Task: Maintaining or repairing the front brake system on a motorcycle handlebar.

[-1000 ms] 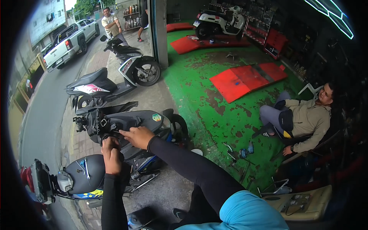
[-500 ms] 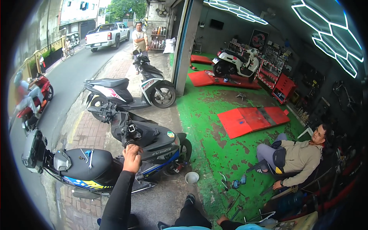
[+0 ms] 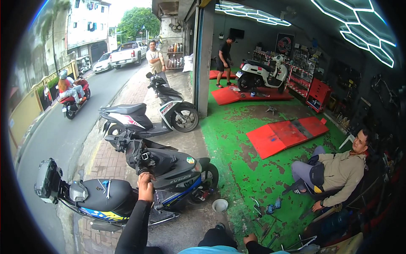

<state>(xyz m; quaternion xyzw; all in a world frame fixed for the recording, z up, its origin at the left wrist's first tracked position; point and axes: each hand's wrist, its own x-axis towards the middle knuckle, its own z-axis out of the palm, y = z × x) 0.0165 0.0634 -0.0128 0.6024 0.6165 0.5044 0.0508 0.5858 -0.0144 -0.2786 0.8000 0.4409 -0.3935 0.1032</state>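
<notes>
My left hand is wrapped round the handlebar grip of a grey-and-blue scooter, whose handlebar area has its inner parts exposed. The seat carries a wrench and a few small tools. Low in the picture, my right hand is close to my body, with long tools on the floor nearby. Its fingers are too small and indistinct to read. A white bowl sits on the ground beside the front wheel.
A blue power drill lies on the green floor. A person sits at the right. Red ramps and a white scooter stand farther in. Another scooter is parked ahead, with a street at the left.
The view has shifted slightly. On the street, the red motorcycle has moved farther away and a white car now shows. A person in dark clothes now stands beside the white scooter. My left hand stays on the grip.
</notes>
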